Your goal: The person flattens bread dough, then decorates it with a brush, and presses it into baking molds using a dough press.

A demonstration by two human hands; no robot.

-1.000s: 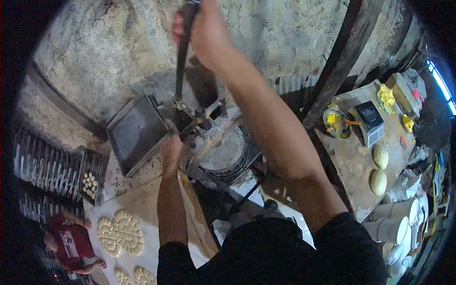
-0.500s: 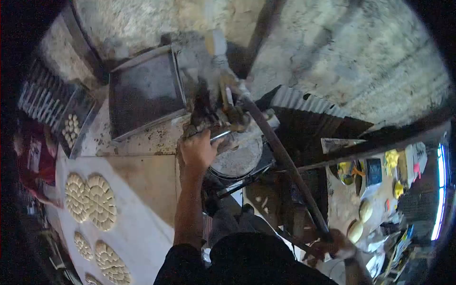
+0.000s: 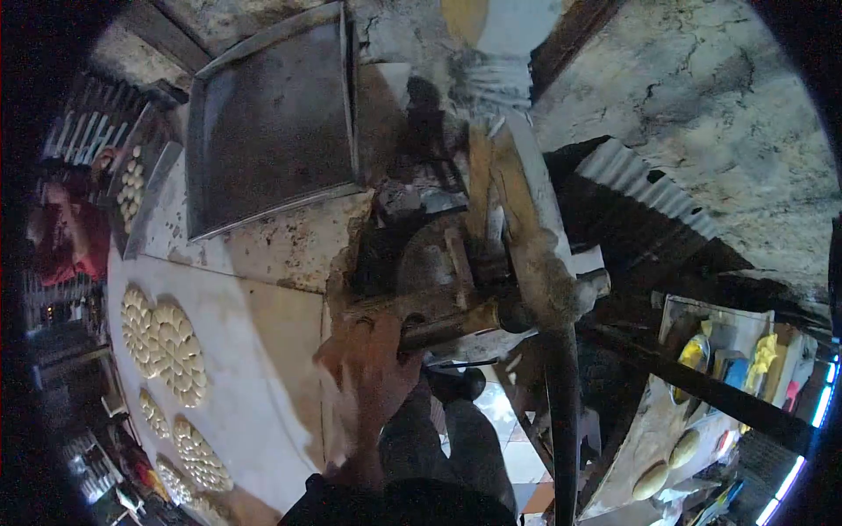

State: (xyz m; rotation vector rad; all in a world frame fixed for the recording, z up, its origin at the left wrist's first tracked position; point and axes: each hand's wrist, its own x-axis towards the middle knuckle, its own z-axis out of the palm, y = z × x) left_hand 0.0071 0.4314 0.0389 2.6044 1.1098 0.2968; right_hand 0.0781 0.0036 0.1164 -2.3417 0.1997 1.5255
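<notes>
My left hand (image 3: 373, 355) is in the lower middle, slightly blurred, its fingers curled over a worn wooden bar (image 3: 452, 329). Beside it, a long dark pole (image 3: 561, 421) runs down from a dusty jointed fitting (image 3: 553, 272) to the bottom edge. A pale wrapped post (image 3: 500, 79) stands above the fitting. My right hand is out of view. The round pale top seen earlier beside my left hand no longer shows.
A large dark tray (image 3: 274, 123) lies upper left. Shaped dough pieces (image 3: 180, 355) sit on the pale table (image 3: 263, 351). A person in red (image 3: 74, 237) is at far left, near a tray of dough balls (image 3: 132, 188). Right, a cluttered table (image 3: 636, 447) holds dough rounds (image 3: 651, 480).
The view has shifted closer to the fitting. The pole has swung from slanting to nearly upright. My right hand, earlier on its lower end, has left view. My left hand remains at the wooden bar.
</notes>
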